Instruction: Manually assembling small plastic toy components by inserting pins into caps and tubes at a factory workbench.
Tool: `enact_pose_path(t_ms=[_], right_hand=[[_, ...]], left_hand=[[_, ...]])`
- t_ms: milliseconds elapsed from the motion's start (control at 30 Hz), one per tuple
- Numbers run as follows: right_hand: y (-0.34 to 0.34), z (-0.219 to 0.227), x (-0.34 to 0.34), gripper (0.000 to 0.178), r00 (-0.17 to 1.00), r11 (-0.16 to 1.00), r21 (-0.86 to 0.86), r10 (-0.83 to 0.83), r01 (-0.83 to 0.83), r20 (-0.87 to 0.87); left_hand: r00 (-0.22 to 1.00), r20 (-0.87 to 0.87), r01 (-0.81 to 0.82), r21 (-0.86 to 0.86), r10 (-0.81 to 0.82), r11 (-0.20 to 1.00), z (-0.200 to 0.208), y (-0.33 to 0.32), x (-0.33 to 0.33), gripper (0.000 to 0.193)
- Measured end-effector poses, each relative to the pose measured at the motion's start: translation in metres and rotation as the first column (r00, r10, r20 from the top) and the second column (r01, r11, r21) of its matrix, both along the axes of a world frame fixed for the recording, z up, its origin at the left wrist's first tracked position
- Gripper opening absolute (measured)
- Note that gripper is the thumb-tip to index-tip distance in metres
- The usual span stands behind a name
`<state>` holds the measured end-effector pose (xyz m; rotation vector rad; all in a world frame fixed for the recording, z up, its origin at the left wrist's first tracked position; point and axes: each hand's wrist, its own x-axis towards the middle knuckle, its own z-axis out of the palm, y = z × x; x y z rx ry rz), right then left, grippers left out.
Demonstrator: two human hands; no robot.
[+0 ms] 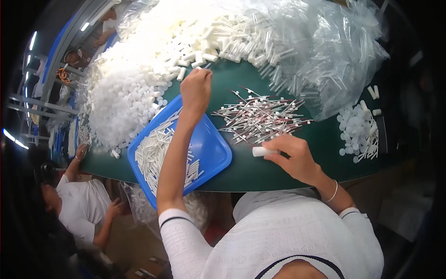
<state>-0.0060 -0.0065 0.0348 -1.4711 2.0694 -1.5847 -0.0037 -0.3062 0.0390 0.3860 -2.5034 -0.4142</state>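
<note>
In the head view, my right hand pinches a short white cylinder between thumb and fingers, just in front of a heap of thin rods with white and dark red parts. My left hand reaches across a blue tray to the near edge of a big pile of white cylinders. Its fingers are closed, with a bit of white at the tips; what they hold is mostly hidden. Thin white sticks lie in the tray, partly behind my left forearm.
Small translucent round pieces are heaped at left. Clear tubes and a clear plastic bag lie at the back right. More round pieces and sticks are at far right. Another person sits at left along the green table.
</note>
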Motion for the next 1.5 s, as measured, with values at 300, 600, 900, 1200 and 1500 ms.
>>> enact_pose_path(t_ms=[300,600,900,1200,1500], right_hand=[[0.023,-0.003,0.011,0.021,0.994,0.982,0.188,-0.038,0.017,0.106],[0.017,-0.004,-0.02,0.024,0.896,0.984,-0.134,-0.05,0.121,0.442],[0.011,0.012,-0.008,0.027,0.994,0.991,0.087,0.104,-0.1,-0.035],[0.016,0.029,-0.005,0.039,0.956,0.92,0.261,0.277,-0.292,0.094],[0.026,0.0,-0.002,0.008,0.659,0.926,0.137,0.141,-0.352,0.738]], left_hand=[[0.965,-0.141,-0.258,-0.344,0.222,0.903,-0.079,-0.059,-0.073,0.02],[0.876,-0.203,0.381,0.848,-0.436,0.369,-0.002,0.113,0.102,0.04],[0.895,-0.143,0.349,0.815,-0.422,0.464,-0.013,0.147,0.121,0.027],[0.876,0.055,0.268,0.772,-0.48,0.577,-0.005,0.154,0.137,0.021],[0.915,-0.029,0.27,0.785,-0.402,0.557,-0.019,0.173,0.139,0.029]])
